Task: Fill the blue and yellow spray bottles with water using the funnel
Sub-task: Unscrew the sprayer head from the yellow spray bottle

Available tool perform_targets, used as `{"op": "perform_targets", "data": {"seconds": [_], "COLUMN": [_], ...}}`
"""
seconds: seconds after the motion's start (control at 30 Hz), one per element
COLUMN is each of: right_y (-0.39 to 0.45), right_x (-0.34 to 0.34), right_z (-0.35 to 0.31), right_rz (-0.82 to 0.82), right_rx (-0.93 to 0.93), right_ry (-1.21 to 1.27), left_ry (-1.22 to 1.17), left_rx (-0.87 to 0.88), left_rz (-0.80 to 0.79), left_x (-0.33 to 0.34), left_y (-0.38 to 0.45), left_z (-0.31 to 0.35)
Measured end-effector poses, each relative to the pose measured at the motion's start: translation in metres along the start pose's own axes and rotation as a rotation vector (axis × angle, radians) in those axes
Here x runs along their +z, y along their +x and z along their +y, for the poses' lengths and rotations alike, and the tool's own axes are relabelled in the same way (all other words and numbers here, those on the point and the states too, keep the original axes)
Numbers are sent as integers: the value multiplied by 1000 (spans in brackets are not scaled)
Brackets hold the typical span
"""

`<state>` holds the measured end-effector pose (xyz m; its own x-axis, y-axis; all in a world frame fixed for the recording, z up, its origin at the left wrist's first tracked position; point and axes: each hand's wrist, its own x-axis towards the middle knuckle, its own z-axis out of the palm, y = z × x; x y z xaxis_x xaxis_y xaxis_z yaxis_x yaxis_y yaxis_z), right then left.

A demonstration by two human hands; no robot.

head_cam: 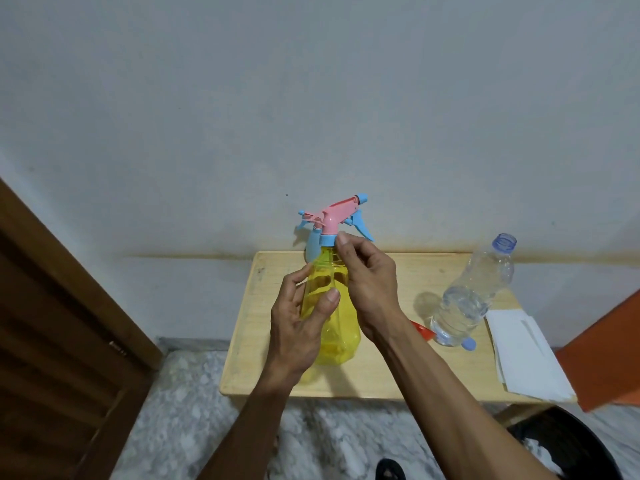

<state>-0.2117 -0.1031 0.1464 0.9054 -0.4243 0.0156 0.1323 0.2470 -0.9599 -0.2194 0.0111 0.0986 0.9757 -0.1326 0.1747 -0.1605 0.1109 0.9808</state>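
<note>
Both hands [332,299] grip faceted translucent yellow spray bottle [341,337].

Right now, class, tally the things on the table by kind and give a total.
Spray bottles: 2, yellow spray bottle and blue spray bottle behind it
Water bottle: 1
Bottle cap: 1
Orange funnel: 1
Paper stack: 1
Total: 6

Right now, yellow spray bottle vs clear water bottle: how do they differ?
The yellow spray bottle is tinted yellow; the clear water bottle is colourless. The spray bottle carries its pink-and-blue trigger head; the water bottle's neck is open, uncapped. The spray bottle is gripped by the left hand and right hand; the water bottle stands untouched. Both are see-through plastic.
</note>
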Motion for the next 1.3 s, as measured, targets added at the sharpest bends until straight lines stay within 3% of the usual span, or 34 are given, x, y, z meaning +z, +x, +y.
{"op": "perform_targets", "data": {"seconds": [0.23,0.93,1.3], "right_y": [3,6,32], "right_x": [-3,-11,-50], "right_z": [-3,0,-24], "right_rz": [-39,25,333], "right_rx": [32,-160,-243], "right_ry": [51,-392,-55], "left_ry": [49,186,391], "left_rx": [18,19,-65], "left_rz": [-15,-42,40], "left_x": [-1,-12,-41], "left_y": [1,-2,-7], "left_z": [1,-22,-80]}}
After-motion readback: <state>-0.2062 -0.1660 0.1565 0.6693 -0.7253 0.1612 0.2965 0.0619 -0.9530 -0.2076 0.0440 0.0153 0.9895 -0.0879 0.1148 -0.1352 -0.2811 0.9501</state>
